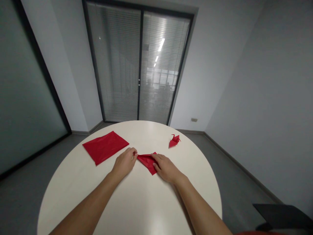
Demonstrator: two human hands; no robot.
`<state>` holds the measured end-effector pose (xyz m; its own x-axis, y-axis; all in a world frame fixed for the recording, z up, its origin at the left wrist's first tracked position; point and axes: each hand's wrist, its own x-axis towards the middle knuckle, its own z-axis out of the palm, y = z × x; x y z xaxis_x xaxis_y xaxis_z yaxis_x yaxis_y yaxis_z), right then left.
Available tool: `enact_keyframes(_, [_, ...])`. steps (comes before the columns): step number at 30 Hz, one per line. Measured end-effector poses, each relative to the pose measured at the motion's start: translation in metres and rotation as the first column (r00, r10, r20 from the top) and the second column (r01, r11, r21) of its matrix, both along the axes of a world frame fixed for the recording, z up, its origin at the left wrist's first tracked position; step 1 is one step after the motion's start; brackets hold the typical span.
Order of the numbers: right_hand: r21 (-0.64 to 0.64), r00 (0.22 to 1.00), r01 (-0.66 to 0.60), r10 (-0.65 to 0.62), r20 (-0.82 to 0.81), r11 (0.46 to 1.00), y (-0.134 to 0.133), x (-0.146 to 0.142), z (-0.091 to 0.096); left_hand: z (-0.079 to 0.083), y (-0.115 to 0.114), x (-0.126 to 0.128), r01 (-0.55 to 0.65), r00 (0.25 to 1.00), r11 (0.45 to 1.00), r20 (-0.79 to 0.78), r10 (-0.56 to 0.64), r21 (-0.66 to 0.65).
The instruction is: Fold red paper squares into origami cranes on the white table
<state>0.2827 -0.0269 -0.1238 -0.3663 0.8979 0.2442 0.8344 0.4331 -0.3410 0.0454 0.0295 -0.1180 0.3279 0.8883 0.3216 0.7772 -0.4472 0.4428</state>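
Observation:
A partly folded piece of red paper (147,160) lies on the white round table (137,202), between my two hands. My left hand (125,162) pinches its left corner with thumb and fingertips; a thin pale edge shows there. Across the paper's right part reaches my right hand (168,168), fingers along the upper fold and thumb lower down, holding it against the table. What lies under the right fingers is hidden. A folded red paper crane (174,141) sits beyond my right hand, and a flat red sheet of paper (105,147) lies beyond my left hand, apart from it.
The table's curved far edge (139,121) faces glass doors with blinds (139,65). A dark chair-like object (283,215) is at the lower right. White walls stand at both sides, with a frosted glass panel (26,98) on the left.

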Motion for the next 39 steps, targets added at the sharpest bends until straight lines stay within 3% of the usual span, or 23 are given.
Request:
enact_keyframes(6, [0.004, 0.995, 0.095, -0.095, 0.033, 0.995, -0.01, -0.003, 0.017, 0.001, -0.003, 0.004, -0.055, 0.995, 0.989, 0.073, 0.065, -0.134])
enact_keyframes(9, [-0.002, 0.993, 0.118, -0.118, -0.029, 0.993, -0.013, -0.003, 0.023, -0.001, -0.002, 0.008, 0.022, 0.97, 0.981, 0.241, 0.026, -0.193])
enact_keyframes(13, [-0.036, 0.978, 0.153, -0.156, -0.137, 0.988, -0.011, -0.002, 0.025, -0.005, 0.0, 0.014, 0.157, 0.884, 0.97, 0.465, -0.054, -0.184])
enact_keyframes(19, [0.068, 0.941, 0.095, -0.067, -0.332, 0.993, -0.005, -0.001, 0.021, -0.003, -0.002, 0.021, 0.25, 0.793, 0.962, 0.592, -0.141, -0.106])
enact_keyframes(25, [0.113, 0.955, 0.122, -0.086, -0.283, 0.986, -0.006, -0.007, 0.021, -0.005, -0.005, 0.031, 0.334, 0.686, 0.925, 0.72, -0.105, -0.183])
enact_keyframes(32, [0.121, 0.945, 0.228, -0.189, -0.269, 0.966, -0.006, -0.008, 0.025, -0.013, -0.01, 0.041, 0.336, 0.668, 0.918, 0.741, -0.075, -0.209])
enact_keyframes(39, [0.098, 0.945, 0.254, -0.225, -0.239, 0.962, -0.007, -0.014, 0.029, -0.006, -0.02, 0.048, 0.354, 0.653, 0.893, 0.757, -0.024, -0.277])
